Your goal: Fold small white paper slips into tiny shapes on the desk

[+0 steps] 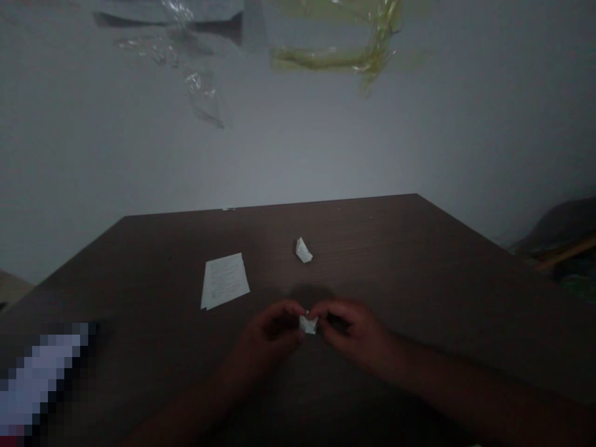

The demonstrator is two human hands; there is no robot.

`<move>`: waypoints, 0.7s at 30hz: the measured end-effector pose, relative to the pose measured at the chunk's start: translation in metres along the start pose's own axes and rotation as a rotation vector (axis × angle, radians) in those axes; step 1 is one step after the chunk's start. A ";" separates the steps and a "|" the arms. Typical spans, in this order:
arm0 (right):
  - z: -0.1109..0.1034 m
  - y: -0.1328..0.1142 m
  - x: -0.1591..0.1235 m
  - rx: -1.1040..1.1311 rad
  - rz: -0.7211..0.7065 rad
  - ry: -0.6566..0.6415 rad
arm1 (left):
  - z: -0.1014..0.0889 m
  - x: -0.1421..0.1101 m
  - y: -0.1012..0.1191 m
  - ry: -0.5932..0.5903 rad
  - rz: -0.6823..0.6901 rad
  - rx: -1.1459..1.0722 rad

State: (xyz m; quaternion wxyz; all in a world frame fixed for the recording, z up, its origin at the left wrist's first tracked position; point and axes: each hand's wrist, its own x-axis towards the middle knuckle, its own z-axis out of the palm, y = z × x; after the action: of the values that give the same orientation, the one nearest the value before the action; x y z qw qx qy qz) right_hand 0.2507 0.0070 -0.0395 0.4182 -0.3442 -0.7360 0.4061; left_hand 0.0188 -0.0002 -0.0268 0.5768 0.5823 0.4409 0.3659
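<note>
Between my two hands is a small piece of folded white paper [308, 323] with faint printed lines. My left hand [274, 332] pinches its left side between thumb and fingers. On the opposite side, the thumb and fingertips of my right hand [354, 332] close on its right edge. Beyond the hands, a small folded paper boat shape [303, 250] rests on the table. To the left lie printed paper sheets [226, 282], slightly offset on top of each other. The dim light hides the paper's finer folds.
The brown wooden table [382, 248] meets a pale wall [307, 143] at its far edge. Clear tape [202, 93] and yellowish tape [326, 60] stick to the wall. At the lower left is a pixelated bright object [44, 375]. Dark items [568, 236] stand beyond the right edge.
</note>
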 end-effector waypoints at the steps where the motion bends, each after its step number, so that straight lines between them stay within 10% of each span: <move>1: 0.000 -0.001 0.000 -0.003 -0.020 0.000 | 0.000 0.000 0.001 0.013 0.009 0.019; 21: 0.004 0.004 0.003 0.334 0.295 -0.105 | 0.002 -0.003 0.000 0.119 0.101 0.230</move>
State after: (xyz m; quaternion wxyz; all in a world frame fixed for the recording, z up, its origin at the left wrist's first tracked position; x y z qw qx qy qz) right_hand 0.2463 0.0102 -0.0429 0.3667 -0.3525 -0.6208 0.5965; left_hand 0.0201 -0.0035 -0.0268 0.4599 0.6432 0.4837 0.3753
